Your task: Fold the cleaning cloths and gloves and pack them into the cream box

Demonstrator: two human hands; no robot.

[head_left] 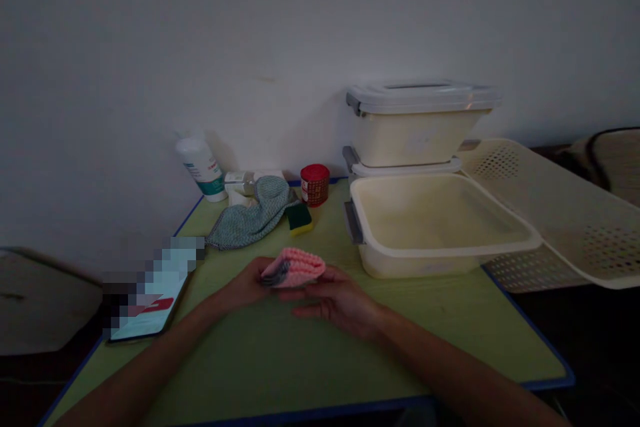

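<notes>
Pink ribbed cloth (303,267) with a grey patch, folded into a thick bundle, is at the centre of the frame over a green bench (240,367). The left hand (253,278) grips its left end; the right hand (345,300) holds the right end from below, lower fingers loosely extended. Just above lies a sponge (300,220) (green over yellow); an open bin (425,267) stands right of centre. The folds could spring apart if that looser right-hand hold slipped, and a swing toward the upper part of the frame might knock the sponge.
</notes>
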